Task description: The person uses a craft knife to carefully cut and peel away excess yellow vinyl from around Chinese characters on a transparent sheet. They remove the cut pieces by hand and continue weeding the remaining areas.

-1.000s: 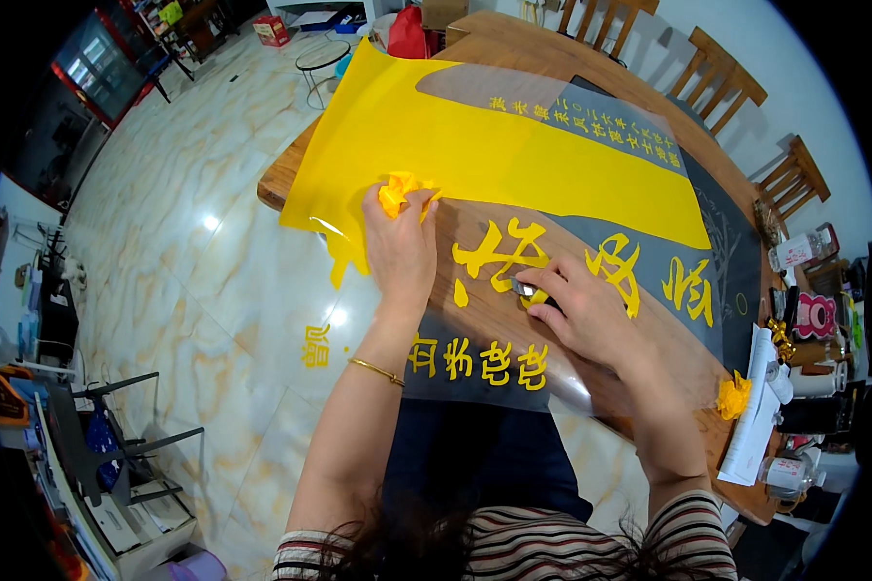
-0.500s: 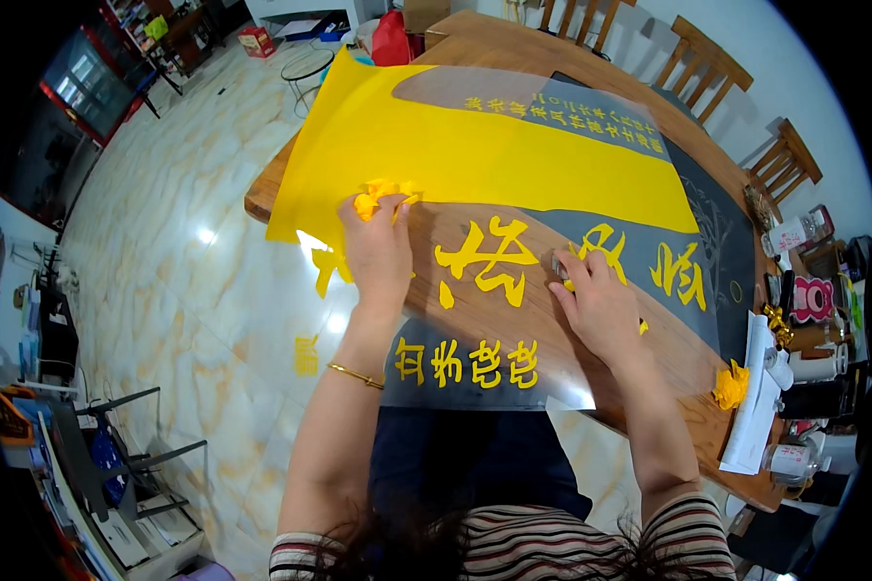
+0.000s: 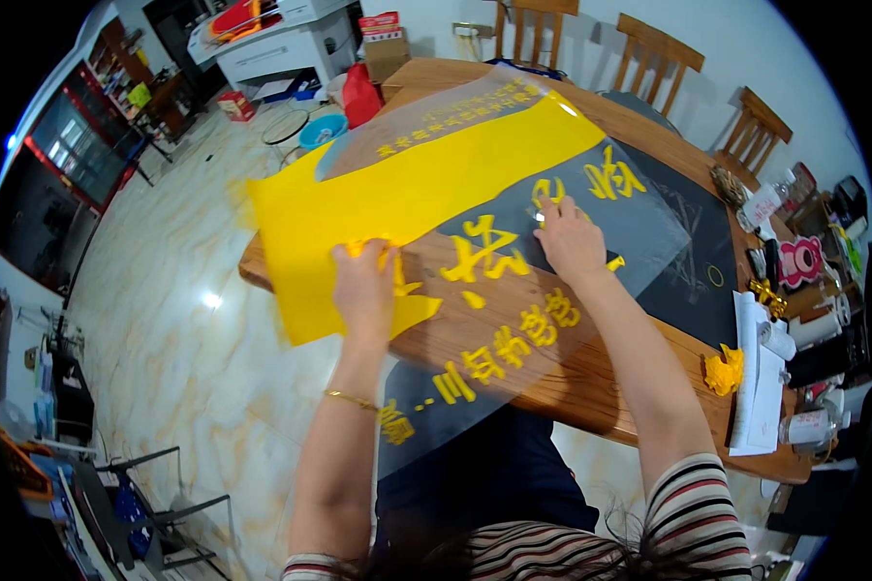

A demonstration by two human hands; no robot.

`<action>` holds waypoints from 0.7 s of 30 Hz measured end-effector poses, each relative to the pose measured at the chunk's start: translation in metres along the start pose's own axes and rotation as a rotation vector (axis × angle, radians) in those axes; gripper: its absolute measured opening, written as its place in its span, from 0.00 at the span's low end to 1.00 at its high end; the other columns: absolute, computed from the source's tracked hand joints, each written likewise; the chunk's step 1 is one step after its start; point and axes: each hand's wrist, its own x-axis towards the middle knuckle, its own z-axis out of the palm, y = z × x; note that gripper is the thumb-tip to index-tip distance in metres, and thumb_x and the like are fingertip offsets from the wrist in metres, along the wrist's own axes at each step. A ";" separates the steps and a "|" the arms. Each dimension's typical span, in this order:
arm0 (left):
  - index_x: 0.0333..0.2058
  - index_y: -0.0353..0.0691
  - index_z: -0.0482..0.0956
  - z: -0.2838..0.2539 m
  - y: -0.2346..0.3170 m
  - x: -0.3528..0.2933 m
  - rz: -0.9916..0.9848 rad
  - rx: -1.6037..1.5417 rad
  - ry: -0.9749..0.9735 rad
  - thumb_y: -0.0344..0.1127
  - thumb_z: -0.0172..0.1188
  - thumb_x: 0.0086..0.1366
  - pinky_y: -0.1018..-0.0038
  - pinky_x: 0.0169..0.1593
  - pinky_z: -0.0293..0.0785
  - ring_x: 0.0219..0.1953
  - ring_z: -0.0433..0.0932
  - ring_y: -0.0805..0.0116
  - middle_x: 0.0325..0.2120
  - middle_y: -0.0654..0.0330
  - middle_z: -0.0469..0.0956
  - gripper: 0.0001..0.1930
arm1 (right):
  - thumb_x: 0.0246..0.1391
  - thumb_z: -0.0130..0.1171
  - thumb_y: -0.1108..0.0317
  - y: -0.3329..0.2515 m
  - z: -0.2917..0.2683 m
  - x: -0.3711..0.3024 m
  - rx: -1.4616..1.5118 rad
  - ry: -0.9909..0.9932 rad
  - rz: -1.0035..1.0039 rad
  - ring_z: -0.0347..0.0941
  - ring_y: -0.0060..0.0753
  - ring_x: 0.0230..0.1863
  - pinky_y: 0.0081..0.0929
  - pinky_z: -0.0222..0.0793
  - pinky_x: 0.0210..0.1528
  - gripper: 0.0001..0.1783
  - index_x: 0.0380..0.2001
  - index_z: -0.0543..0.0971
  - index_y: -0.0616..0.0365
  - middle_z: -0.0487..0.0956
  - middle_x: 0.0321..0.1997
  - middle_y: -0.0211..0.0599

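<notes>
A large clear backing sheet (image 3: pixel 664 232) carries a wide band of yellow adhesive film (image 3: pixel 426 184) and cut yellow characters (image 3: pixel 484 247). It lies partly over the table, its near left end hanging past the edge above the floor. My left hand (image 3: pixel 363 290) is closed on crumpled yellow film (image 3: pixel 376 247) at the near edge of the yellow band. Over one character right of the middle rests my right hand (image 3: pixel 570 237), its fingers bent round something small and shiny that I cannot make out. Smaller yellow characters (image 3: pixel 538 324) run along the sheet's near side.
The wooden table (image 3: pixel 591 392) has a dark mat (image 3: pixel 693 295) on its right part. At the right edge are a wad of yellow film (image 3: pixel 724 370), white paper (image 3: pixel 754 387) and plastic bottles (image 3: pixel 814 426). Wooden chairs (image 3: pixel 654 58) stand behind; a black-framed chair (image 3: pixel 145 504) is at lower left.
The sheet has turned counterclockwise, its right end swinging away and its left end coming nearer. Both hands still grip. My view has tilted up, showing more of the room behind.
</notes>
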 end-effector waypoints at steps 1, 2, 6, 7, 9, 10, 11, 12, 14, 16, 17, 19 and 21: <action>0.44 0.48 0.84 0.005 0.009 -0.001 -0.024 0.020 0.002 0.43 0.67 0.66 0.58 0.44 0.79 0.44 0.79 0.45 0.44 0.48 0.74 0.11 | 0.61 0.64 0.59 -0.005 -0.005 0.000 0.108 -0.048 0.025 0.81 0.49 0.47 0.40 0.80 0.45 0.26 0.59 0.73 0.56 0.76 0.51 0.46; 0.44 0.49 0.85 0.008 0.018 -0.001 -0.047 0.040 0.009 0.44 0.67 0.66 0.58 0.43 0.79 0.44 0.80 0.46 0.44 0.48 0.74 0.11 | 0.61 0.64 0.59 -0.017 -0.011 0.000 0.173 -0.093 0.023 0.81 0.49 0.47 0.41 0.80 0.45 0.26 0.59 0.73 0.56 0.76 0.51 0.47; 0.44 0.49 0.85 0.030 0.064 -0.009 -0.075 -0.020 0.013 0.42 0.67 0.66 0.58 0.42 0.80 0.44 0.80 0.46 0.45 0.48 0.74 0.11 | 0.62 0.62 0.58 -0.051 -0.020 -0.010 0.305 -0.174 0.023 0.82 0.51 0.47 0.42 0.81 0.44 0.23 0.56 0.76 0.57 0.78 0.50 0.48; 0.44 0.49 0.85 0.033 0.073 -0.011 -0.064 -0.036 0.006 0.42 0.67 0.66 0.58 0.42 0.80 0.44 0.80 0.46 0.46 0.48 0.73 0.10 | 0.63 0.62 0.58 -0.058 -0.019 -0.010 0.310 -0.174 0.021 0.82 0.51 0.46 0.41 0.81 0.44 0.22 0.56 0.76 0.57 0.79 0.50 0.48; 0.44 0.48 0.84 0.039 0.077 -0.012 -0.071 -0.083 0.013 0.42 0.66 0.67 0.59 0.44 0.79 0.44 0.79 0.46 0.46 0.48 0.73 0.11 | 0.64 0.60 0.54 -0.061 -0.014 -0.010 0.273 -0.153 0.007 0.83 0.49 0.45 0.41 0.81 0.42 0.22 0.54 0.77 0.56 0.80 0.47 0.47; 0.45 0.46 0.84 0.042 0.074 -0.011 -0.089 -0.114 0.028 0.42 0.65 0.68 0.60 0.45 0.79 0.44 0.79 0.46 0.46 0.47 0.73 0.11 | 0.65 0.60 0.54 -0.060 -0.012 -0.011 0.263 -0.158 0.008 0.83 0.49 0.45 0.41 0.81 0.42 0.21 0.53 0.77 0.56 0.80 0.47 0.47; 0.45 0.45 0.83 0.045 0.069 -0.011 -0.108 -0.146 0.044 0.42 0.65 0.69 0.62 0.46 0.78 0.45 0.79 0.47 0.46 0.47 0.73 0.11 | 0.65 0.60 0.54 -0.061 -0.011 -0.012 0.252 -0.162 0.009 0.83 0.49 0.45 0.40 0.81 0.42 0.21 0.52 0.77 0.56 0.80 0.47 0.47; 0.46 0.44 0.82 0.051 0.058 -0.012 -0.120 -0.229 0.092 0.42 0.63 0.70 0.62 0.48 0.78 0.46 0.79 0.49 0.47 0.48 0.73 0.11 | 0.65 0.59 0.54 -0.062 -0.009 -0.012 0.246 -0.166 0.007 0.82 0.48 0.44 0.40 0.81 0.42 0.20 0.52 0.77 0.57 0.80 0.47 0.47; 0.47 0.41 0.81 0.057 0.031 -0.013 -0.138 -0.391 0.195 0.40 0.61 0.72 0.63 0.53 0.76 0.48 0.78 0.52 0.49 0.51 0.74 0.12 | 0.65 0.59 0.53 -0.065 -0.008 -0.013 0.239 -0.122 -0.011 0.82 0.48 0.44 0.40 0.81 0.43 0.19 0.50 0.77 0.57 0.79 0.47 0.46; 0.52 0.41 0.78 0.046 0.013 -0.010 -0.355 -0.796 0.074 0.41 0.55 0.76 0.63 0.58 0.72 0.53 0.76 0.57 0.53 0.53 0.73 0.14 | 0.66 0.58 0.54 -0.065 -0.005 -0.015 0.222 -0.106 -0.007 0.82 0.48 0.44 0.40 0.80 0.43 0.19 0.49 0.77 0.57 0.79 0.48 0.46; 0.54 0.41 0.76 0.039 0.005 -0.009 -0.467 -0.993 0.012 0.42 0.52 0.78 0.63 0.60 0.70 0.56 0.74 0.60 0.55 0.53 0.73 0.15 | 0.66 0.59 0.54 -0.066 -0.005 -0.015 0.213 -0.109 -0.002 0.82 0.48 0.45 0.39 0.80 0.43 0.19 0.49 0.77 0.58 0.79 0.48 0.46; 0.58 0.42 0.71 0.020 0.007 0.001 -0.720 -1.392 0.155 0.43 0.47 0.80 0.59 0.61 0.70 0.57 0.74 0.61 0.57 0.53 0.72 0.16 | 0.66 0.59 0.54 -0.067 -0.007 -0.017 0.193 -0.117 0.005 0.82 0.47 0.45 0.39 0.80 0.43 0.19 0.49 0.77 0.58 0.78 0.48 0.45; 0.61 0.44 0.68 0.008 0.001 0.005 -0.804 -1.624 0.211 0.45 0.43 0.81 0.54 0.64 0.68 0.58 0.73 0.59 0.58 0.53 0.72 0.18 | 0.66 0.59 0.54 -0.067 -0.008 -0.018 0.184 -0.114 0.002 0.82 0.47 0.45 0.38 0.80 0.43 0.19 0.50 0.77 0.58 0.78 0.48 0.45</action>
